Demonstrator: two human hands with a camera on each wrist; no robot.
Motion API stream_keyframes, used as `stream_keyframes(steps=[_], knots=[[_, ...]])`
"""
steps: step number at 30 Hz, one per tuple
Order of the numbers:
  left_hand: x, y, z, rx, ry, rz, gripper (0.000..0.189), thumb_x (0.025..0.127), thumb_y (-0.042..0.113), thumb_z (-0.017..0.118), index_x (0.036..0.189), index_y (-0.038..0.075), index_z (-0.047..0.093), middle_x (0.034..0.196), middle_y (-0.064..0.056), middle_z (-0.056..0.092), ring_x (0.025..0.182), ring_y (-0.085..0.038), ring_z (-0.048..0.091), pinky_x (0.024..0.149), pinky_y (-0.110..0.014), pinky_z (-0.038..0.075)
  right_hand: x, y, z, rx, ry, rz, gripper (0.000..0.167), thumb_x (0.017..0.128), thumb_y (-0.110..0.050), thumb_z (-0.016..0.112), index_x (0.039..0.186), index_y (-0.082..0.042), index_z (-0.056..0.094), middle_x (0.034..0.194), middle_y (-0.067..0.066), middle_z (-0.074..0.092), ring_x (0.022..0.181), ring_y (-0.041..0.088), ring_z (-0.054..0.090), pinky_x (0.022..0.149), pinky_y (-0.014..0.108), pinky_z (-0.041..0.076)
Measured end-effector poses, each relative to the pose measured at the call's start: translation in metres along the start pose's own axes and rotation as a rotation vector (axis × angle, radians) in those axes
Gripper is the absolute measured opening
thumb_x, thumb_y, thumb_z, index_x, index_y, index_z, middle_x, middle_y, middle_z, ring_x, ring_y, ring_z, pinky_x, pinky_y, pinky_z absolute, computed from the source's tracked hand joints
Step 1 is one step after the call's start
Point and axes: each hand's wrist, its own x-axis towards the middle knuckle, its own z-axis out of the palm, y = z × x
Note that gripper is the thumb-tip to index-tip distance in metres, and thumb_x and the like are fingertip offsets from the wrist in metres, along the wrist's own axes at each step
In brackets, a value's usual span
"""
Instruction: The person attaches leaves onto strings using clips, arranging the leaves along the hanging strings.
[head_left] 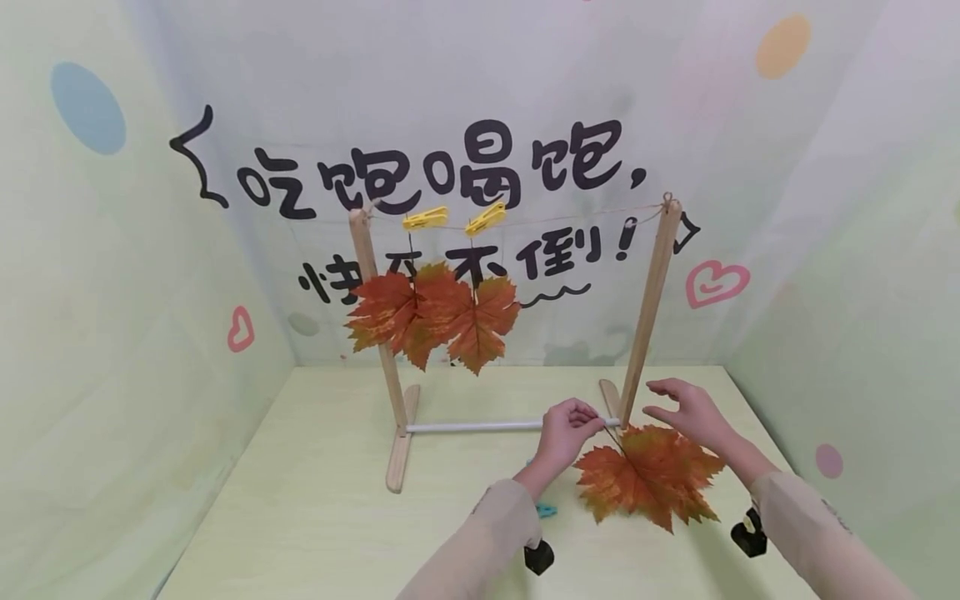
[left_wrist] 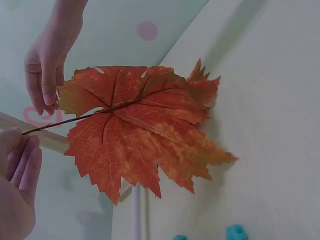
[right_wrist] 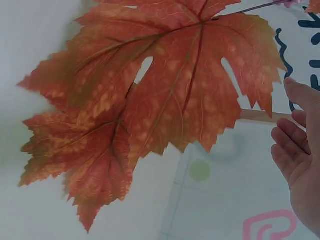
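My left hand (head_left: pixel 570 433) pinches the thin stem of an orange-red artificial maple leaf (head_left: pixel 630 483) between thumb and fingers. The leaf hangs over the table to the right of that hand, its veins plain in the left wrist view. Part of another leaf (right_wrist: pixel 100 160) shows behind its lower edge in the right wrist view. My right hand (head_left: pixel 693 412) hovers just beyond the leaf's upper right side, thumb and fingers parted, with nothing in them. In the left wrist view the right hand (left_wrist: pixel 47 70) overlaps the leaf's edge.
A wooden rack stands ahead, with a left post (head_left: pixel 382 333), a right post (head_left: pixel 651 317) and a white crossbar (head_left: pixel 480 427). Yellow clothespins (head_left: pixel 486 218) on its twine (head_left: pixel 555 220) hold two leaves (head_left: pixel 476 325). Teal clips (left_wrist: pixel 236 232) lie on the table (head_left: pixel 300 517) near my left forearm.
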Motion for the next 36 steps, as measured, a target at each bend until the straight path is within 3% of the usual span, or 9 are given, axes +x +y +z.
stream_keyframes(steps=[4, 12, 18, 22, 25, 32, 36], knots=[[0.004, 0.014, -0.017, 0.050, 0.025, 0.045, 0.010, 0.079, 0.005, 0.069, 0.083, -0.002, 0.063, 0.077, -0.011, 0.067, 0.067, -0.006, 0.060, 0.063, -0.017, 0.050, 0.006, -0.004, 0.000, -0.003, -0.009, 0.001, 0.038, 0.077, -0.008, 0.071, 0.109, 0.008, 0.060, 0.103, 0.022, 0.063, 0.094, 0.037, 0.057, 0.079, 0.052, 0.047], [0.006, 0.054, -0.059, 0.070, 0.053, 0.115, 0.015, 0.080, 0.001, 0.066, 0.088, -0.011, 0.061, 0.085, -0.022, 0.065, 0.078, -0.030, 0.063, 0.068, -0.024, 0.052, 0.010, -0.008, 0.009, 0.045, -0.030, -0.007, 0.034, 0.076, -0.007, 0.072, 0.106, 0.006, 0.062, 0.100, 0.020, 0.064, 0.092, 0.034, 0.056, 0.078, 0.051, 0.047], [0.016, 0.043, -0.086, 0.173, 0.084, 0.165, 0.014, 0.081, 0.008, 0.067, 0.088, -0.003, 0.063, 0.084, -0.012, 0.066, 0.075, -0.018, 0.064, 0.067, -0.022, 0.053, 0.008, -0.011, 0.021, 0.084, -0.054, -0.012, 0.030, 0.078, -0.006, 0.070, 0.104, 0.007, 0.062, 0.100, 0.021, 0.063, 0.091, 0.035, 0.056, 0.078, 0.051, 0.047], [0.014, 0.042, -0.102, 0.234, 0.083, 0.194, 0.011, 0.081, 0.006, 0.067, 0.088, -0.001, 0.063, 0.084, -0.010, 0.065, 0.075, -0.018, 0.064, 0.067, -0.022, 0.053, 0.006, -0.013, 0.032, 0.104, -0.073, -0.006, 0.032, 0.078, -0.008, 0.070, 0.105, 0.006, 0.062, 0.101, 0.018, 0.064, 0.092, 0.034, 0.057, 0.079, 0.050, 0.048], [0.011, 0.047, -0.111, 0.257, 0.090, 0.201, 0.009, 0.081, 0.005, 0.067, 0.088, 0.000, 0.064, 0.083, -0.009, 0.065, 0.074, -0.018, 0.063, 0.067, -0.020, 0.052, 0.004, -0.015, 0.040, 0.115, -0.082, -0.018, 0.032, 0.078, -0.010, 0.071, 0.105, 0.005, 0.062, 0.099, 0.016, 0.065, 0.089, 0.031, 0.058, 0.078, 0.048, 0.049], [-0.004, 0.077, -0.123, 0.263, 0.116, 0.240, 0.010, 0.080, -0.001, 0.065, 0.088, -0.006, 0.063, 0.082, -0.017, 0.065, 0.073, -0.027, 0.063, 0.067, -0.029, 0.054, -0.003, -0.020, 0.068, 0.156, -0.147, 0.007, 0.037, 0.078, -0.019, 0.071, 0.109, 0.001, 0.062, 0.102, 0.010, 0.064, 0.090, 0.024, 0.058, 0.076, 0.043, 0.050], [-0.002, 0.066, -0.134, 0.303, 0.112, 0.242, 0.008, 0.081, 0.004, 0.066, 0.088, 0.000, 0.064, 0.081, -0.009, 0.065, 0.072, -0.016, 0.063, 0.066, -0.022, 0.053, -0.009, -0.026, 0.088, 0.181, -0.170, -0.046, 0.037, 0.078, -0.020, 0.072, 0.107, -0.001, 0.063, 0.102, 0.009, 0.065, 0.091, 0.025, 0.058, 0.077, 0.044, 0.049]])
